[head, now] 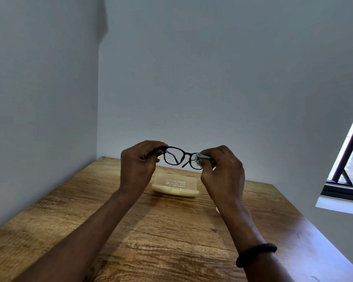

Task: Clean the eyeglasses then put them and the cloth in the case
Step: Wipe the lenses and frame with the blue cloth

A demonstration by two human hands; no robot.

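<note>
The black eyeglasses (189,154) hang in the air just above the cream case (175,186), which lies on the wooden desk (151,231). The left grip (138,161) pinches one end of the frame with curled fingers. The right grip (222,169) pinches a pale blue cloth (204,156) around the other lens. Nearer the person than the case, a dark band (256,253) circles the right wrist.

Black plastic eyeglasses (178,158) with a smooth sheen, a soft pale cloth (202,157), a translucent cream plastic case (175,187) and a wood-grain table (171,231), its right edge glossy.
</note>
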